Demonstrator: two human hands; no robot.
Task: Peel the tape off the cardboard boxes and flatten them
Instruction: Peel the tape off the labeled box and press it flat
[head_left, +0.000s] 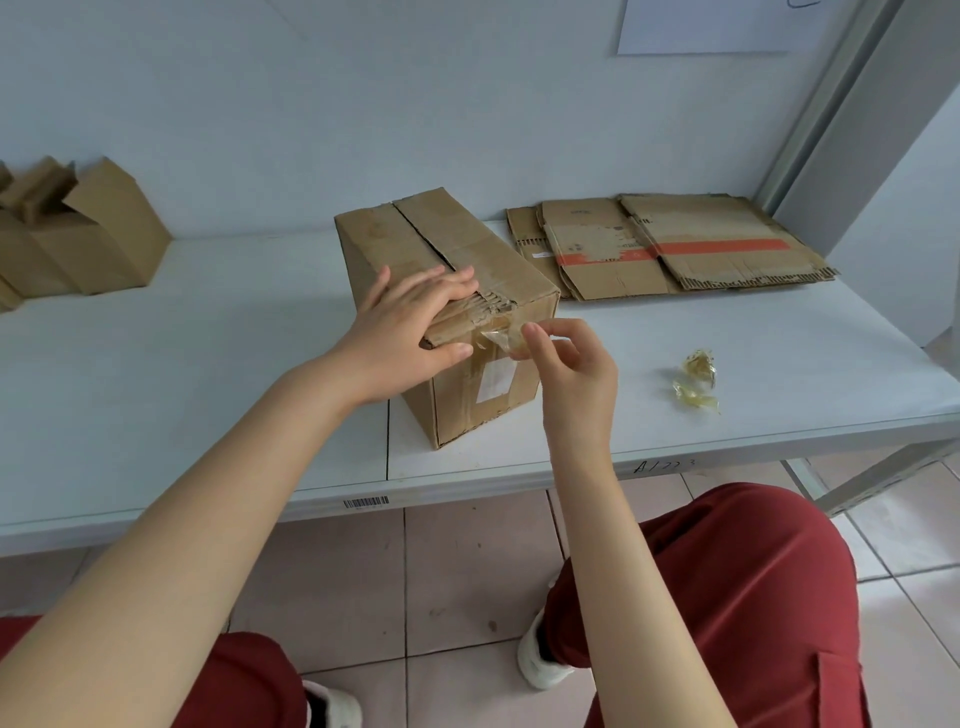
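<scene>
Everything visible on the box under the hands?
The cardboard box is brown corrugated, still assembled, standing on the white table, long side running away from the camera. Top flaps closed, a seam gaping between them; near top edge crumpled. A white label sits on the near end. The left hand presses the top edge; the right hand pinches clear tape partly lifted off the near end.

Left hand (410, 327) steadies the cardboard box (457, 270); right hand (569, 358) pinches tape (498, 338).

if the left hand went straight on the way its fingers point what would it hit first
The left hand would likely first run over the crumpled tape on the box top; past the box edge, probably the flattened cardboard.
</scene>
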